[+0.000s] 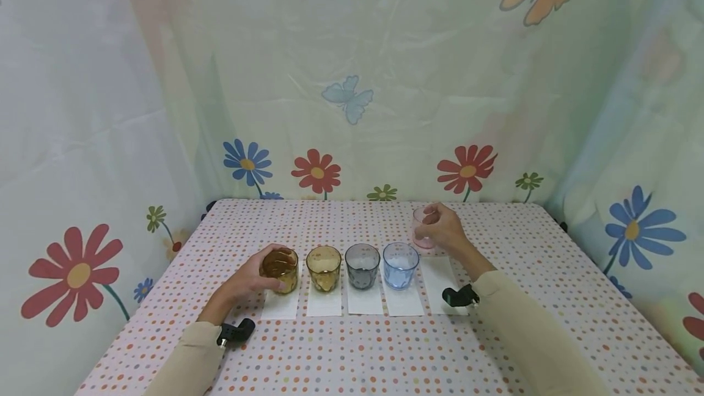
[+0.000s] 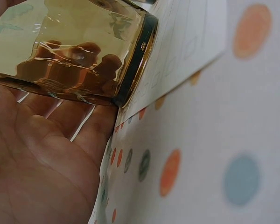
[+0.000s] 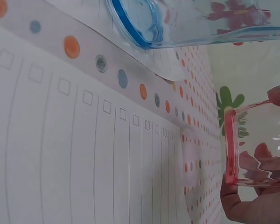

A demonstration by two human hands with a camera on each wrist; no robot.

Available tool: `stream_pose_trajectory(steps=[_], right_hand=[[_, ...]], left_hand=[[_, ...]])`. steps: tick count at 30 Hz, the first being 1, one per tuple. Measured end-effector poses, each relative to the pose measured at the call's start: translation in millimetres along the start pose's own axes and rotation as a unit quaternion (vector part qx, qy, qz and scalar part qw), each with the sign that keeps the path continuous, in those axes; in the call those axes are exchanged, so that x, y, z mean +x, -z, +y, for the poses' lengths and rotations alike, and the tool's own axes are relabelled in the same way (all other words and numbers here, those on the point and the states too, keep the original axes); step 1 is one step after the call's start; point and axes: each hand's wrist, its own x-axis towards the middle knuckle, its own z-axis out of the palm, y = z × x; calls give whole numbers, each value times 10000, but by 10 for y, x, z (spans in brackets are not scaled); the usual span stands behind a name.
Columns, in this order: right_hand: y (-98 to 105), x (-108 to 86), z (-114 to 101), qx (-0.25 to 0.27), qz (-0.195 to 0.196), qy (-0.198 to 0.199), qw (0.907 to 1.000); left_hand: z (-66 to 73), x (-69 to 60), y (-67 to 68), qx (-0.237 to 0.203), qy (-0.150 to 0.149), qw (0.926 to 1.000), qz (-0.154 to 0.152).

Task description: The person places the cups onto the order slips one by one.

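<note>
My left hand (image 1: 249, 277) grips a brown-amber glass (image 1: 287, 269), which stands upright on a white paper strip at the row's left end. In the left wrist view, the fingers show through the amber wall, curled round the far side. My right hand (image 1: 450, 234) holds a clear pink glass (image 1: 422, 243) beyond the far end of the rightmost paper strip (image 1: 439, 274). The right wrist view shows the pink glass (image 3: 231, 149) between thumb and fingers, its base apart from the tabletop. A light blue glass (image 1: 401, 269) stands to its left.
Between the amber and blue glasses stand a yellowish glass (image 1: 324, 269) and a grey glass (image 1: 362, 266), each on a paper strip. Ruled lines with small boxes mark the paper (image 3: 46, 140). A dotted cloth (image 1: 330, 353) covers the table, and a flowered curtain (image 1: 385, 139) hangs behind.
</note>
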Motion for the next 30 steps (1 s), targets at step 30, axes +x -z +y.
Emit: stream_pose_trajectory(steps=[30], right_hand=[[152,-437,-193,-184,-264,781,9964]], left_hand=[[9,-9,17,-322,-74,9993,-153]])
